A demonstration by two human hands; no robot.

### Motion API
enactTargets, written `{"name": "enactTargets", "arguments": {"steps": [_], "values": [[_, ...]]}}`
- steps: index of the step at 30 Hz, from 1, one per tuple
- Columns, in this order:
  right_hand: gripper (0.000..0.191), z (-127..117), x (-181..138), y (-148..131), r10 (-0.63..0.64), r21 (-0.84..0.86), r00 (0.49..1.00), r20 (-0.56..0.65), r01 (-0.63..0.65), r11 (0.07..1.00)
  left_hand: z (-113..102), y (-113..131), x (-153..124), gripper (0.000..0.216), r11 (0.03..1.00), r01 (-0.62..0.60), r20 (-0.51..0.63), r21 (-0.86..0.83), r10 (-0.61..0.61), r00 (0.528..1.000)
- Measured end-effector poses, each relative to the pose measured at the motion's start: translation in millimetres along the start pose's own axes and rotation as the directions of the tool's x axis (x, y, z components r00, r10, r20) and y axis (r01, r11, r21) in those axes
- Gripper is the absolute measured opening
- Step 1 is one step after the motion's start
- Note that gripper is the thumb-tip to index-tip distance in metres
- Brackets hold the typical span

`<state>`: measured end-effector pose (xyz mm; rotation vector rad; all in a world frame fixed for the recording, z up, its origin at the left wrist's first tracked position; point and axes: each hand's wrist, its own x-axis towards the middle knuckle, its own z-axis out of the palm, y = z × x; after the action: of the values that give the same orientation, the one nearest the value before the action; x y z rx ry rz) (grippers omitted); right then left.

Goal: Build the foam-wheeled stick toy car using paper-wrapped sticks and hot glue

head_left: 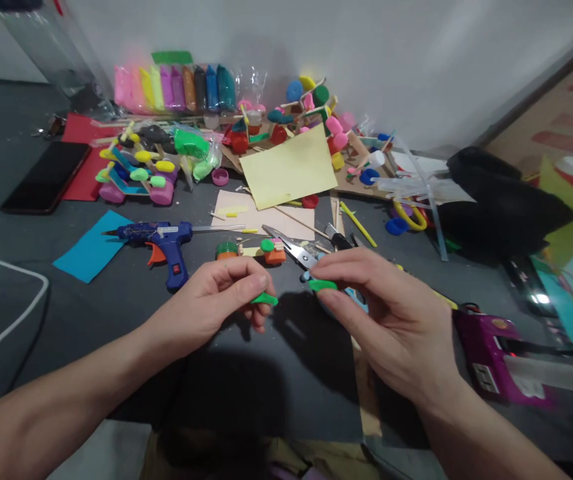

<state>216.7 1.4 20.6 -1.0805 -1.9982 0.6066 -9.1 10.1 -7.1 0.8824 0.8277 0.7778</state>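
Note:
Between the thumb and fingers of my left hand [234, 290] is a small piece of green modelling clay [265, 299]. My right hand [386, 313] pinches a second green piece of clay [322, 285]. The two pieces are apart, held above the dark table [246, 393]. Just behind my right fingers lie scissors [299, 253] with blades partly spread; their light blue handles are mostly hidden by that hand. Beyond my hands sit an orange clay piece with a green top [226, 251] and another orange piece with a green disc [272, 251].
A blue glue gun [159, 237] rests on the left beside blue paper [91, 247] and a phone [46, 177]. Small clay-and-stick cars [139, 175] and coloured clay packs [176, 88] line the back. Yellow paper [289, 167] lies mid-table. At right are a black cloth-like item [506, 197] and a purple power box [496, 353].

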Motion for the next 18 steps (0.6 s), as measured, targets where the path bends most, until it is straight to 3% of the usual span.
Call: {"name": "enactTargets", "arguments": {"steps": [2,5,11,18], "values": [[0.007,0.7,0.7,-2.3,0.002,0.013,0.996,0.093,-0.003,1.0,0.1,-0.8,-0.7,0.023,0.997,0.049,0.038,-0.057,-0.047,0.998],[0.006,1.5,1.5,-3.3,0.023,-0.02,0.99,0.139,-0.02,1.0,1.6,0.7,-0.1,0.021,0.988,0.116,0.072,-0.098,-0.109,0.991],[0.017,-4.5,5.3,0.9,0.02,-0.078,0.971,0.239,-0.002,0.997,0.8,2.9,2.5,0.012,0.983,0.095,0.052,-0.154,-0.088,0.995],[0.014,-11.1,2.9,2.8,0.091,-0.139,0.829,0.551,-0.016,0.99,-0.5,4.8,-0.8,0.031,0.983,0.099,0.005,-0.154,-0.099,0.995]]}}
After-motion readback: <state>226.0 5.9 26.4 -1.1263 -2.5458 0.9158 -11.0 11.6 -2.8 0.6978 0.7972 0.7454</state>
